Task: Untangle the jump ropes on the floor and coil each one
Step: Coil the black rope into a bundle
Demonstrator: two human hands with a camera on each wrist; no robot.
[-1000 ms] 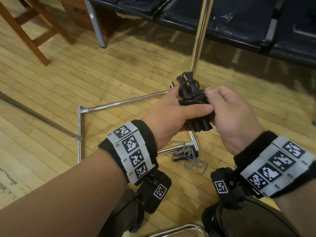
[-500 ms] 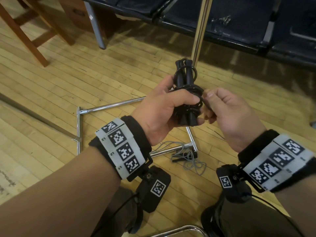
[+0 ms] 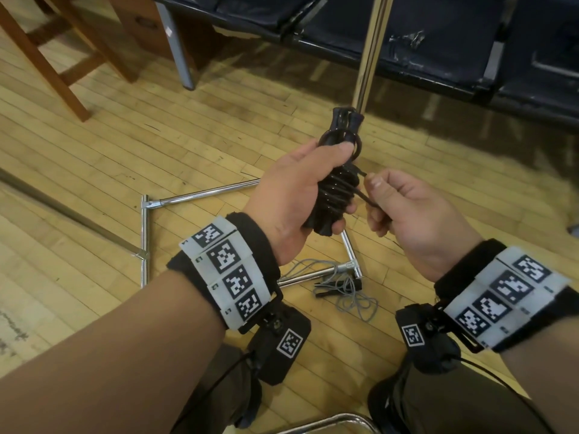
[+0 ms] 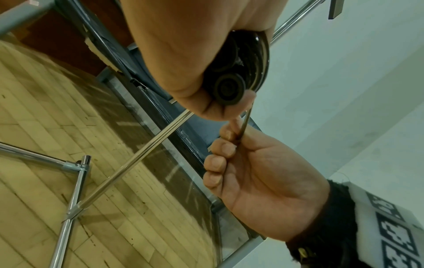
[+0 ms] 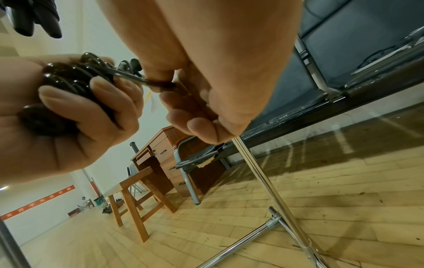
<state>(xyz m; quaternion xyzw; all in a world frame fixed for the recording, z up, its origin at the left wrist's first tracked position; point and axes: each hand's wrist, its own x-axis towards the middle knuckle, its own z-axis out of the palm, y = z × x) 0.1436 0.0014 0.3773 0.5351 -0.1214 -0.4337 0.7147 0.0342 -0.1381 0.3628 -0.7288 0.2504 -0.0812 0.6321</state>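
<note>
My left hand (image 3: 300, 189) grips a black jump rope bundle (image 3: 336, 189) upright: two handles side by side with the cord wound in tight turns round them. The handle butts (image 4: 229, 90) show under my fist in the left wrist view. My right hand (image 3: 407, 208) pinches the loose cord end (image 3: 365, 197) between thumb and forefinger, just right of the bundle; the same cord end (image 5: 137, 80) runs taut from the coils (image 5: 69, 76) to those fingers. A grey jump rope (image 3: 344, 292) lies loosely tangled on the floor below my hands.
A chrome rack frame (image 3: 206, 195) lies on the wooden floor, with one upright pole (image 3: 371, 51) rising behind the bundle. A row of dark padded seats (image 3: 423, 42) runs along the back. A wooden stool (image 3: 62, 57) and a desk stand at the upper left.
The bundle has turned upright and risen in my left hand. My right hand came off the coils, moved right and now pulls the cord end out to the side.
</note>
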